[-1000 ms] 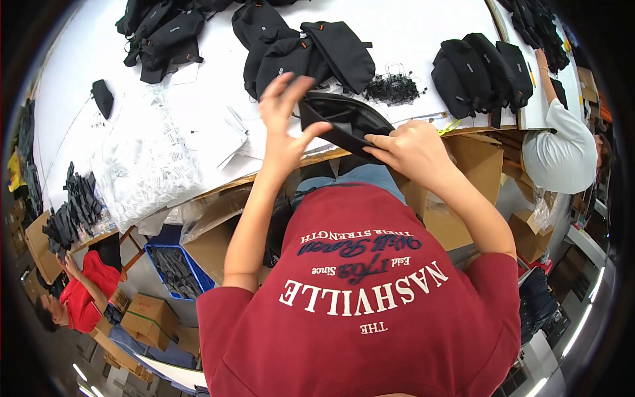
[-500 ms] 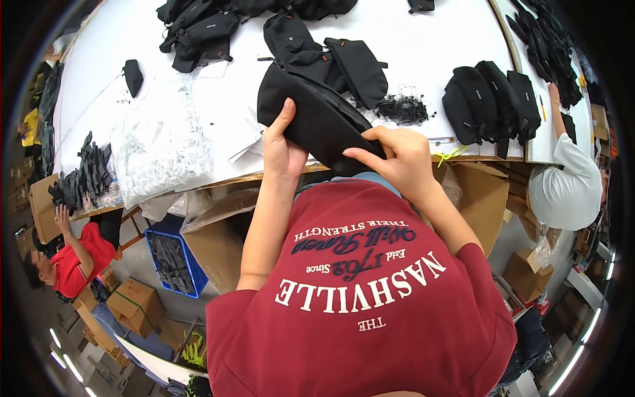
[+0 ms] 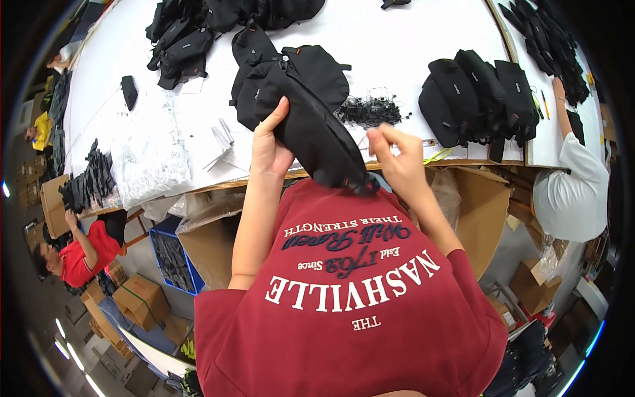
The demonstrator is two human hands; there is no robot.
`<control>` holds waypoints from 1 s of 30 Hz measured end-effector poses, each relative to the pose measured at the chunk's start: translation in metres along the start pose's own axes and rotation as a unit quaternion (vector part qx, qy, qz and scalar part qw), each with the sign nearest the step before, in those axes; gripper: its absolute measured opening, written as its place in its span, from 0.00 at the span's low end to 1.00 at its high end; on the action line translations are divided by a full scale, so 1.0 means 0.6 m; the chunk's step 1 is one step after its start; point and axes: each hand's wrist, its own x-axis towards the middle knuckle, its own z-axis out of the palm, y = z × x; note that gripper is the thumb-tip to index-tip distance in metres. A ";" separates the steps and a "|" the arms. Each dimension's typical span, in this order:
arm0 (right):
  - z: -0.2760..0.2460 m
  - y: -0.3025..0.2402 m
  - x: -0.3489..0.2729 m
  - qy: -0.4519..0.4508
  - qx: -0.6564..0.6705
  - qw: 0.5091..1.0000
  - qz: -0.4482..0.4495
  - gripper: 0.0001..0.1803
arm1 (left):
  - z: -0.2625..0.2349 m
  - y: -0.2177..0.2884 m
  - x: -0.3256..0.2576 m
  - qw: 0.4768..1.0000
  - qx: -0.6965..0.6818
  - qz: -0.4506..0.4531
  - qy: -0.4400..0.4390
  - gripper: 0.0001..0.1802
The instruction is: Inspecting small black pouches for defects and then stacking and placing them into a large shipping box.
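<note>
A long black zippered bag (image 3: 307, 126) slants over the near edge of the table, its lower end close to my shirt. My left hand (image 3: 271, 149) grips its left side, thumb on top and the other fingers underneath. To the right, apart from the bag, my right hand (image 3: 402, 157) is raised with thumb and forefinger pinched together; whatever they hold, if anything, is too small to make out. More black bags (image 3: 314, 69) lie just behind the held one. Beside them is a tangle of thin black cords (image 3: 374, 109).
The white table (image 3: 390, 40) carries a heap of black bags (image 3: 185, 53) far left, a row of bags (image 3: 456, 92) at right, and a pile of clear plastic packets (image 3: 152, 159). Cardboard boxes (image 3: 479, 218) stand under its edge. Co-workers are at left and right.
My right hand has come off the bag's zipper side and moved slightly away to the right. The bag has turned to a steeper slant, its lower end dropping toward me.
</note>
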 end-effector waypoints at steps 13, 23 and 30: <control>-0.034 -0.005 0.053 -0.169 -0.103 0.980 -0.031 0.09 | -0.012 -0.031 -0.018 0.975 0.188 0.109 -0.054 0.21; -0.008 0.017 0.025 -0.161 -0.100 0.979 -0.077 0.18 | 0.021 -0.021 0.005 0.968 0.206 0.133 -0.051 0.11; -0.062 -0.009 0.127 -0.100 -0.031 0.982 -0.158 0.10 | 0.031 -0.023 0.034 0.975 0.186 0.016 -0.123 0.20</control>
